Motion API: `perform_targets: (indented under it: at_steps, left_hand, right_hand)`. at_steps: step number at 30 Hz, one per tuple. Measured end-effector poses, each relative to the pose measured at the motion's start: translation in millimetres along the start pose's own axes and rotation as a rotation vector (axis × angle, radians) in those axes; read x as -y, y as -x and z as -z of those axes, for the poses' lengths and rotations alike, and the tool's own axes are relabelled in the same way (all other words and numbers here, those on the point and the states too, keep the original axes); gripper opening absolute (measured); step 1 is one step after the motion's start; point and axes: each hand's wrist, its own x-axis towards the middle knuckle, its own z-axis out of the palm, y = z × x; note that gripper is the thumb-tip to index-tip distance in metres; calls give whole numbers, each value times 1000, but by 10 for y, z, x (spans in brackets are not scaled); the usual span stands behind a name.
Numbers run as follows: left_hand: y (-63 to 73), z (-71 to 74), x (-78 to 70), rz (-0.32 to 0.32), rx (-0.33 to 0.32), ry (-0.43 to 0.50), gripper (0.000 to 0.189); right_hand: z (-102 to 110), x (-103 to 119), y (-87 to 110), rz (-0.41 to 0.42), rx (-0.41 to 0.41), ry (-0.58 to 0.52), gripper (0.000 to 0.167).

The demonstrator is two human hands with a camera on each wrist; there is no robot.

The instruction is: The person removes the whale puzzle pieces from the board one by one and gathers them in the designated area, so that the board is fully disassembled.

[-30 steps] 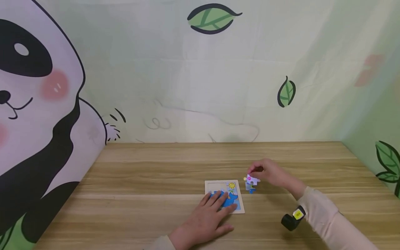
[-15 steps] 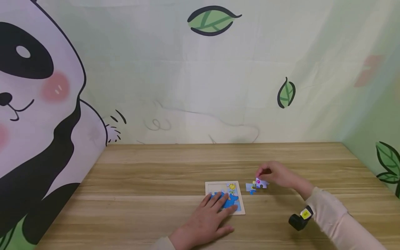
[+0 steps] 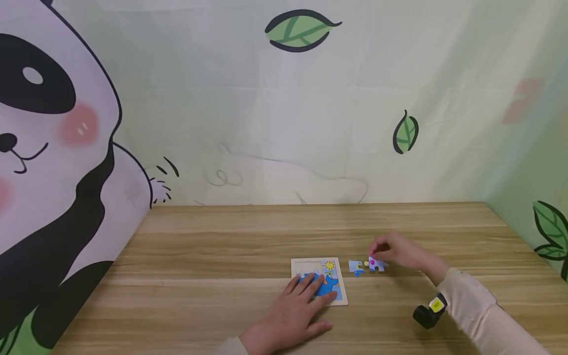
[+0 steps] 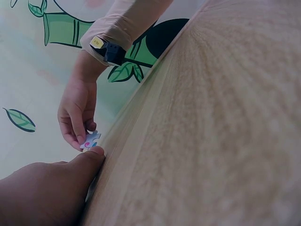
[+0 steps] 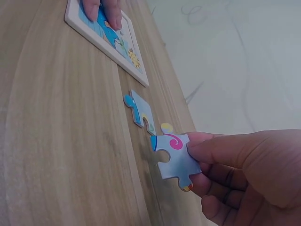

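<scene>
My right hand [image 3: 397,251] pinches a puzzle piece [image 5: 175,157] with a pink swirl between thumb and fingers, tilted just over the table. A second puzzle piece [image 5: 141,110], pale blue with a darker blue edge, lies flat on the wood between that hand and the puzzle frame. The square wooden puzzle frame [image 3: 342,296] holds a blue sea-animal picture with a yellow sun; its upper left part shows bare backing. My left hand [image 3: 295,310] rests over the frame's lower left with fingers spread straight, hiding part of the picture. In the left wrist view its thumb [image 4: 89,162] shows close by.
The wood-grain table [image 3: 199,276] extends to a cloth backdrop [image 3: 222,108] with printed leaves and a panda. A black wrist camera [image 3: 428,315] hangs from the right sleeve, low over the table.
My right hand has moved to the right with the swirl piece, away from the frame and off the other piece, which it overlapped before. The left hand stays in place on the frame.
</scene>
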Motion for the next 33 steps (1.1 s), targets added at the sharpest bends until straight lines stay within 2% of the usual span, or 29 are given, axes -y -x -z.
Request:
perform_targets:
  at_steps: [13,33]
  left_hand:
    - [0,15,-1,5,18,1,59]
    - [7,3,2,6,12,5,58]
  right_hand:
    - [-62,-37,-10,-52,3,28,7]
    - [-153,-119,-53,-46,-24,62,8]
